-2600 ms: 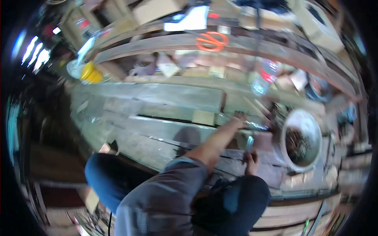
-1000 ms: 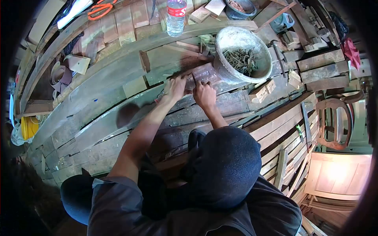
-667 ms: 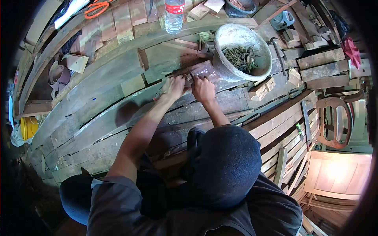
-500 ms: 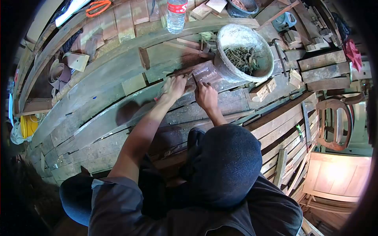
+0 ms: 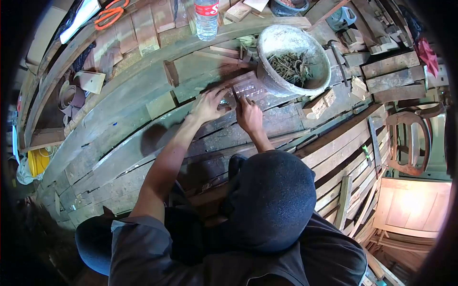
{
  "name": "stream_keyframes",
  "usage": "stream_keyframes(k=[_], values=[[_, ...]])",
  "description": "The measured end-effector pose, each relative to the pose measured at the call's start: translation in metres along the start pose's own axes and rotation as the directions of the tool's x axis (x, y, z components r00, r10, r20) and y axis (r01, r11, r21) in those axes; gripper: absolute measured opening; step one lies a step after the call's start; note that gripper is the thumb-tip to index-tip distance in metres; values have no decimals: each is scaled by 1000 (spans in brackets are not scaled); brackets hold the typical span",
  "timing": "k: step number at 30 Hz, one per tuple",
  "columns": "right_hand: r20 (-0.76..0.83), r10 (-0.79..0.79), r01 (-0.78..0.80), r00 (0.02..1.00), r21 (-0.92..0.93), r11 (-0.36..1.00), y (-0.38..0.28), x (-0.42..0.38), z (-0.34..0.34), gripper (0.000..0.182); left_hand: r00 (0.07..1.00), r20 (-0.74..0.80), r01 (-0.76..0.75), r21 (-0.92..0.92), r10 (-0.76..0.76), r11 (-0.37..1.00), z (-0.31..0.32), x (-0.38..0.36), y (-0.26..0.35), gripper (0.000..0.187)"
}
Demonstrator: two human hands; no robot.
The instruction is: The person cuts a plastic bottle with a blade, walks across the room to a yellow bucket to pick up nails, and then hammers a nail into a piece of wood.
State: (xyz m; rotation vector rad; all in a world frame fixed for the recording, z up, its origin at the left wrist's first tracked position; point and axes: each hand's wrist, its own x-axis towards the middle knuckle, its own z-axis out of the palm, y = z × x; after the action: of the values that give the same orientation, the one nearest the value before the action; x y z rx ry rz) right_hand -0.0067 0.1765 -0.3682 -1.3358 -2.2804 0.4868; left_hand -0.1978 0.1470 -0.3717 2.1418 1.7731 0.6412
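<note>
Both hands meet just above the middle of the frame, on a small reddish wood block (image 5: 249, 88) that lies on the plank bench (image 5: 119, 143), touching the left side of the bucket (image 5: 292, 59). The left hand (image 5: 208, 106) rests at the block's left end, fingers spread and curled over its edge; it presses on the block rather than closing round it. A small shiny piece shows between the two hands, too small to name. The right hand (image 5: 249, 116) sits just below the block, fingers bent toward its near edge; whether it pinches anything I cannot tell.

The bucket, in the upper middle, is pale and holds a heap of dark nails or scraps. A water bottle (image 5: 206, 19) with a red label stands at the top edge, left of the bucket. Orange scissors (image 5: 108, 13) lie at the upper left. A yellow container (image 5: 37, 162) sits at the far left edge. Short wood offcuts (image 5: 320, 106) lie right of the bucket, and stacked planks (image 5: 348, 157) run down the right side.
</note>
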Motion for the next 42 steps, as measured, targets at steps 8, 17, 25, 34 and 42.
stream_keyframes(k=[8,17,25,34,42], values=[[-33,21,-19,999,54,998,0,-3,4,11,983,-182,-41,-69,28,997,15,-7,-6,32],[57,-39,38,998,18,999,-13,-1,-6,12,974,-226,-1,-33,-7,999,21,-5,-1,11],[74,-39,39,996,1,999,-13,8,-9,16,960,-260,-98,34,103,995,29,-2,-4,11],[70,4,-5,998,12,1000,-19,6,-11,17,977,-174,-124,23,126,992,20,1,-1,14],[43,-28,27,999,30,999,-22,5,-12,18,991,-134,-20,28,24,999,15,3,1,15]])
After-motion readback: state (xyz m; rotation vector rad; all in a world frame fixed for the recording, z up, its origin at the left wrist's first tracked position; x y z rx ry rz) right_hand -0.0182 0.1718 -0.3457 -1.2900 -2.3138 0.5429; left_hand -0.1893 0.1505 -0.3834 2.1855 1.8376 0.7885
